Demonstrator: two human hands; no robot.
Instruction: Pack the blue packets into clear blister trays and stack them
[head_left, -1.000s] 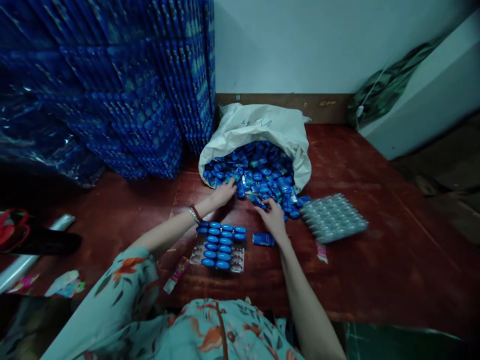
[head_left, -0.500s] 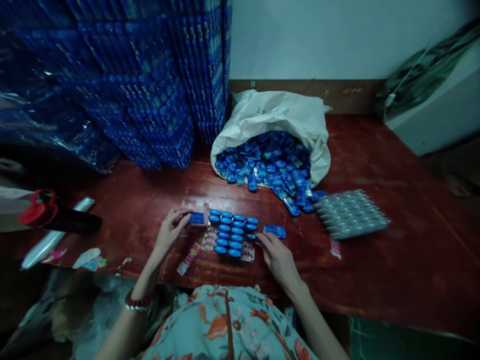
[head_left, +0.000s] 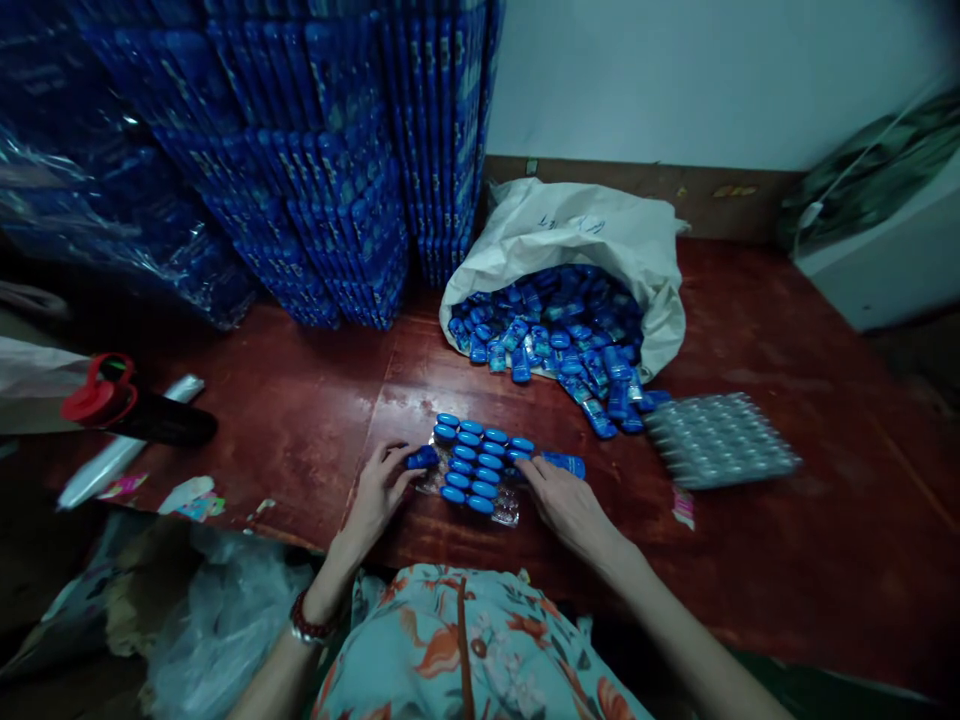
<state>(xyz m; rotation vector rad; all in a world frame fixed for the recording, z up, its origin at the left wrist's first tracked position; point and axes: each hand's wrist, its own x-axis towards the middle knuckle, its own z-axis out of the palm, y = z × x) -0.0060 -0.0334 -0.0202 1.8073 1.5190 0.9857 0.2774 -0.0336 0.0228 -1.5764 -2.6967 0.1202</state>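
A clear plastic blister tray (head_left: 506, 512) lies in front of me, with shiny blue oval pieces (head_left: 470, 453) filling several of its hollows in rows. At its left edge my left hand (head_left: 380, 488) pinches a small dark blue packet (head_left: 422, 457) between thumb and fingers. My right hand (head_left: 566, 500) bends over the right edge of the tray, fingers together and tips against the blue pieces there. Whatever those fingertips grip is hidden. Just beyond the right hand's knuckles, another flat blue packet (head_left: 568, 465) rests on the table, partly covered.
A white sack (head_left: 577, 215) spills small blue packets (head_left: 555, 330) onto the red-brown table (head_left: 300, 400). To its right stands a stack of clear blister trays (head_left: 724, 440). Tall stacks of blue packs (head_left: 330, 200) rise at back left; a red-lidded bottle (head_left: 142, 405) lies left.
My left hand has carried its blue packet rightward to the tray's edge. My right fingers have shifted slightly over the tray's right side. The pink wrapper beside the tray no longer shows.
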